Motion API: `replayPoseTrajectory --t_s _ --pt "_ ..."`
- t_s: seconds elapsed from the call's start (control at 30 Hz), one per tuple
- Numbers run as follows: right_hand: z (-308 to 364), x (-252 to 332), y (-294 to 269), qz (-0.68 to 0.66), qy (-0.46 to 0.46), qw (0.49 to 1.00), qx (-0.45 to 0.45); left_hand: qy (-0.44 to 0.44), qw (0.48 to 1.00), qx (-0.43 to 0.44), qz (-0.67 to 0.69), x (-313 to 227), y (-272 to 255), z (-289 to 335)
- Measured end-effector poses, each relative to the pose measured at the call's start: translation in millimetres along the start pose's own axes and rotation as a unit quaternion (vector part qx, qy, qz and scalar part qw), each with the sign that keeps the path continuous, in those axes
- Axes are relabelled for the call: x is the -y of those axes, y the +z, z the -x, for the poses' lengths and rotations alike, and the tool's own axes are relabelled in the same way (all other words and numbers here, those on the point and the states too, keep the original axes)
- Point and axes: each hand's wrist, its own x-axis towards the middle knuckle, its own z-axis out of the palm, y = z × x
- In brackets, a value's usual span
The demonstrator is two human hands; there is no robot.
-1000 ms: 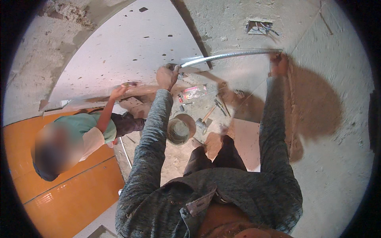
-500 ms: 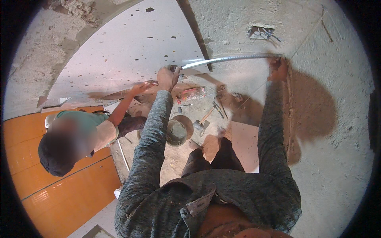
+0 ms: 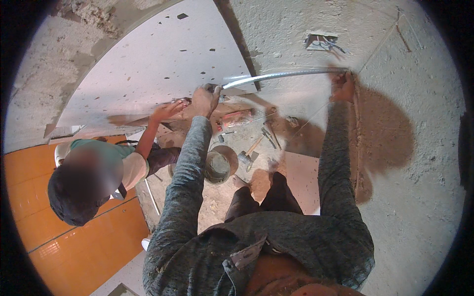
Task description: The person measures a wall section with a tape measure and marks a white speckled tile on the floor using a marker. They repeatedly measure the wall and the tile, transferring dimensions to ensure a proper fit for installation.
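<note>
— Left hand (image 3: 205,98)?
— Wrapped shut around one end of the long metal straightedge (image 3: 286,75), up against the white wall tile (image 3: 158,64), by its right edge.
— And the right hand (image 3: 341,86)?
— Closed on the other end, pressed to the rough plaster wall (image 3: 419,123) — held level across both surfaces, probably to check flush. A thin string (image 3: 380,42) running up from that end.
— Co-worker?
— Crouched at lower left, one hand (image 3: 170,108) flat on the tile's bottom edge, likely steadying it.
— Below?
— Mortar bucket (image 3: 219,165), hammer (image 3: 249,153) and pliers (image 3: 269,138) on the dusty floor, near the feet; orange tile wall (image 3: 74,246) at left.
</note>
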Motion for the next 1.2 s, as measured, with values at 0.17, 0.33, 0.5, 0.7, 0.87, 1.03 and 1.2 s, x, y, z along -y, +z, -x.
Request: replayPoseTrajectory --t_s 0.17,0.33,0.5,0.7,0.87,1.03,1.2 --pt "-3.3 -3.3 -7.4 -0.083 -0.016 0.995 0.051 0.013 1.0 -0.003 0.004 -4.2 -0.9 0.6" --pt "-19.3 5.9 -19.0 -0.041 0.014 0.999 0.019 0.029 0.999 -0.011 -0.004 -10.7 -3.9 2.9" --pt "-14.3 2.9 -12.8 0.016 0.024 1.0 0.013 0.009 1.0 -0.008 0.002 -6.6 -6.7 3.5" --pt "-2.8 5.3 -6.6 -0.024 0.038 0.999 -0.005 0.03 0.999 -0.035 0.002 -5.9 -4.6 3.8" --pt "9.4 2.2 7.3 -0.068 0.006 0.997 -0.023 0.061 0.996 -0.061 -0.021 -6.3 -3.6 5.4" --pt "5.5 8.3 6.4 -0.063 0.046 0.996 -0.046 0.053 0.996 -0.062 -0.021 -3.0 -2.0 4.0" --pt "-9.4 14.4 -7.4 -0.07 0.06 0.995 -0.041 0.03 0.999 -0.033 0.001 -1.7 2.8 -1.5"
